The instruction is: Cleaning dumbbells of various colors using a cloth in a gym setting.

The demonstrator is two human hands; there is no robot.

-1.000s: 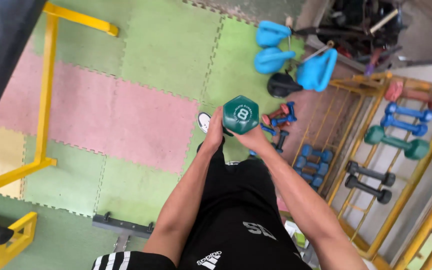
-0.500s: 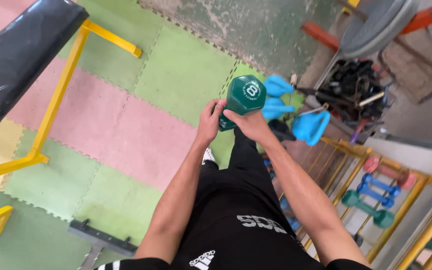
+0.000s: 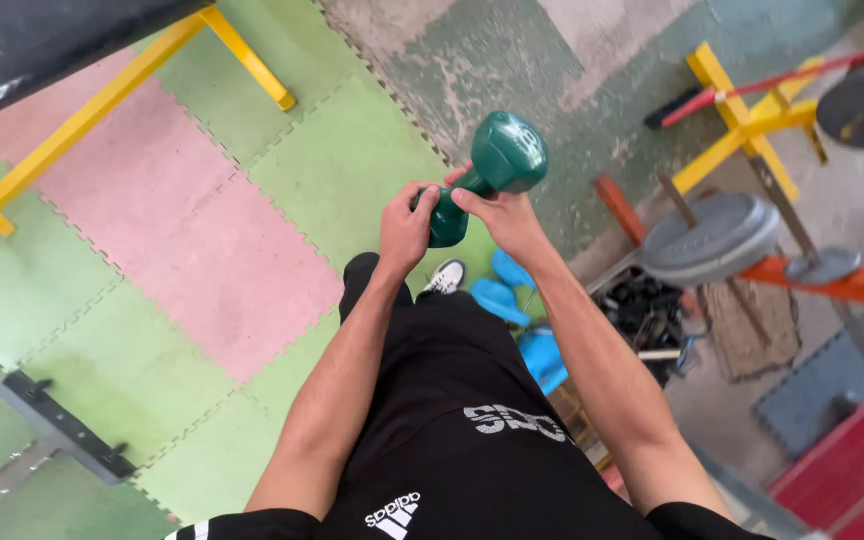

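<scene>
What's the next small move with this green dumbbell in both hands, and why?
Probably raise the green dumbbell a little higher. The left hand and right hand both grip it near its lower head, and it stands tilted in front of the body, well above the foam mats.

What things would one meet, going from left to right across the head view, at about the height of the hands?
Yellow bench frame → pink floor mat → left hand → green dumbbell → right hand → grey weight plate.

dark green hex-ended dumbbell (image 3: 487, 173), tilted, held above the mats.
</scene>
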